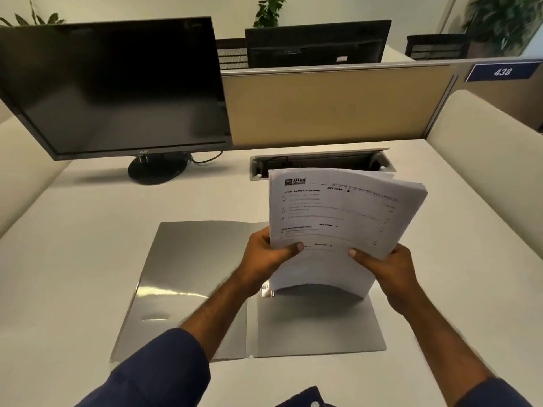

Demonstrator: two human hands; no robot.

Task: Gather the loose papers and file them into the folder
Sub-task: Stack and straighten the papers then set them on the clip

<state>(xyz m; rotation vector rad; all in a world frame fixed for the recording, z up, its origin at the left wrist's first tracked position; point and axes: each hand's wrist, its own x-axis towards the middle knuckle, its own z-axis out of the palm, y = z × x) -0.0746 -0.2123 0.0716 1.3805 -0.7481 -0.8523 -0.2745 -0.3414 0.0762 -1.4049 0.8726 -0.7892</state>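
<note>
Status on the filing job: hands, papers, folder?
Both hands, left and right, grip paper stack. Stack upright over open folder. Nothing blocking.

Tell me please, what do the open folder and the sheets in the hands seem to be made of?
Folder: likely thin plastic, grey and glossy; its left flap shows bright streaks of reflected light. A small metal-looking clip sits near its spine. Sheets: ordinary white paper, matte and printed; the stack bends into a curve between the left hand and right hand.

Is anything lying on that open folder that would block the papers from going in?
Nothing visible does. The stack of papers, held by both hands, stands above the bare right half of the open grey folder.
</note>
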